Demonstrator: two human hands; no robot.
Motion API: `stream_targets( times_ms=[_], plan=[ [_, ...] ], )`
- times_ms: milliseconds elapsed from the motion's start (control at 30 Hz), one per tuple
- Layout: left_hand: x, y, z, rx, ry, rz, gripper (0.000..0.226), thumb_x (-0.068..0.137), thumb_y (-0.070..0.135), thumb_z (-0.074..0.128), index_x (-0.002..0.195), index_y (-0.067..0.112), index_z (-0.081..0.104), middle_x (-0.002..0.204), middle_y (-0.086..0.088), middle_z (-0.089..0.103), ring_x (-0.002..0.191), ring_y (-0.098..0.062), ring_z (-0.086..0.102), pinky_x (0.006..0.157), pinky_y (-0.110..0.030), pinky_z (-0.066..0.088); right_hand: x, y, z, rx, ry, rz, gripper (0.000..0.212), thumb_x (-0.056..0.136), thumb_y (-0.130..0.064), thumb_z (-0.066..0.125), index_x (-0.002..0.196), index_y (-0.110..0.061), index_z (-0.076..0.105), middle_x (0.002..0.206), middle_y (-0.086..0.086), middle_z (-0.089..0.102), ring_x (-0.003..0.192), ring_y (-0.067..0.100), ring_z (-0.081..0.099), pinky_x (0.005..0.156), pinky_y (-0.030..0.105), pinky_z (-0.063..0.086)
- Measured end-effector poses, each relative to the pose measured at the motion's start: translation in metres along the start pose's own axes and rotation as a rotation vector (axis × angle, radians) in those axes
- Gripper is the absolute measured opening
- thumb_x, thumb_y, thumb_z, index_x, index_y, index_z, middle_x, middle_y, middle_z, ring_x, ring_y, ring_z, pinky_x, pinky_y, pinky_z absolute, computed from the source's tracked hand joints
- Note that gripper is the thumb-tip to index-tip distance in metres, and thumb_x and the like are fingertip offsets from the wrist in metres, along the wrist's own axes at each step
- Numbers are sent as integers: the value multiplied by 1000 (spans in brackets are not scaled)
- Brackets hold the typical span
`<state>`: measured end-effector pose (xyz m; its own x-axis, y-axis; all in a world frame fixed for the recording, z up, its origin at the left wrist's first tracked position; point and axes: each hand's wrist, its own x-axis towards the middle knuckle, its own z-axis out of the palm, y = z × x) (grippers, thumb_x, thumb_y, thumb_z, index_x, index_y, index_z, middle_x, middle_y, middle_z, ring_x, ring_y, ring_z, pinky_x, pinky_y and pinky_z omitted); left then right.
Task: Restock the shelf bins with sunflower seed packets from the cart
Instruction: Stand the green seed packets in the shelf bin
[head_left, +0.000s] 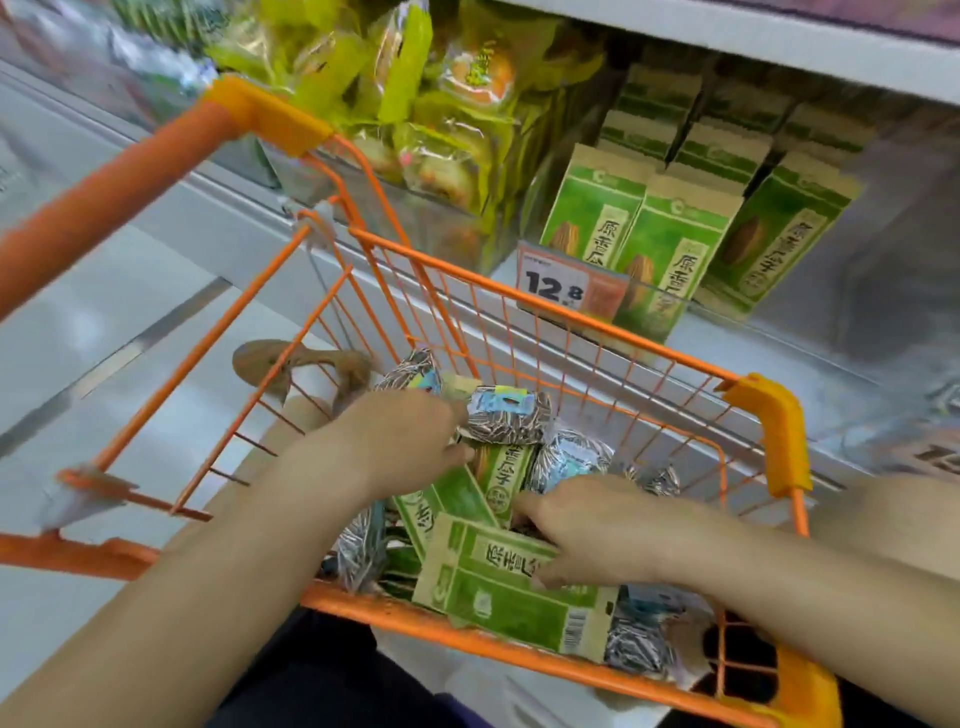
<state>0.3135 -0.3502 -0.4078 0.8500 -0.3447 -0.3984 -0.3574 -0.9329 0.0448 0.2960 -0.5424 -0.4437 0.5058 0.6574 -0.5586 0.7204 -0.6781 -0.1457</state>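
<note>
Both forearms fill the near edge of my view and reach down into the orange cart (587, 319). My right hand (597, 525) lies flat on the nearest green packet (511, 584), fingers spread over its top face; whether the thumb has curled under an edge I cannot tell, so I call it resting, not gripping. That packet lies tilted against the cart's near wall, with its long axis running from near right to far left and its barcode end at the near right. My left hand (400, 447) is farther in and to the left, fingers half curled, their tips touching a silver striped seed bag (506, 415) and a second green packet (501, 470) that lies just below it. I see no firm hold there either.

More striped bags are packed around and under these.

The shelf bin (670, 304) with matching green packets (670, 244) standing upright lies far and to the right, beyond the cart's far rim, behind the price tag (553, 286) reading 12.8. So the lift must go up and away to the right, over that rim. My right hand is nearer both the packet and the bin, and I judge it should carry. The packet would then need turning from lying to upright.
</note>
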Motion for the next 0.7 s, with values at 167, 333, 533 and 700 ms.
stream_targets(
  times_ms=[167, 333, 533, 700],
  plan=[
    [-1, -4, 4, -36, 1, -40, 43, 99, 41, 40, 139, 24, 40, 118, -2, 62, 111, -22, 57, 66, -28, 37, -8, 2, 4, 103, -90, -66, 39, 82, -50, 66, 100, -16, 58, 86, 0, 56, 78, 18, 51, 62, 33, 41],
    [-2, -8, 1, -118, 329, -137, 30, 101, 36, 33, 119, 24, 53, 97, 1, 67, 91, -24, 63, 67, -34, 51, -12, 23, -17, 480, 207, -21, 22, 83, -47, 66, 86, -28, 56, 78, -7, 60, 69, 8, 54, 62, 32, 42],
    [-1, -10, -22, -999, 455, -389, 38, 90, 66, 37, 86, 33, 56, 88, 4, 62, 81, -17, 63, 75, -38, 52, -19, 34, -34, 798, 944, 23, 19, 76, -44, 70, 80, -33, 55, 80, -13, 63, 76, 4, 62, 66, 39, 53],
    [-2, -9, -32, -1722, 11, -388, 42, 92, 42, 54, 124, 15, 53, 112, -12, 67, 85, -28, 72, 71, -36, 60, -17, 33, -27, 603, 1211, -120, 22, 76, -20, 74, 94, -22, 62, 97, -11, 59, 96, 9, 60, 80, 33, 51]
  ],
)
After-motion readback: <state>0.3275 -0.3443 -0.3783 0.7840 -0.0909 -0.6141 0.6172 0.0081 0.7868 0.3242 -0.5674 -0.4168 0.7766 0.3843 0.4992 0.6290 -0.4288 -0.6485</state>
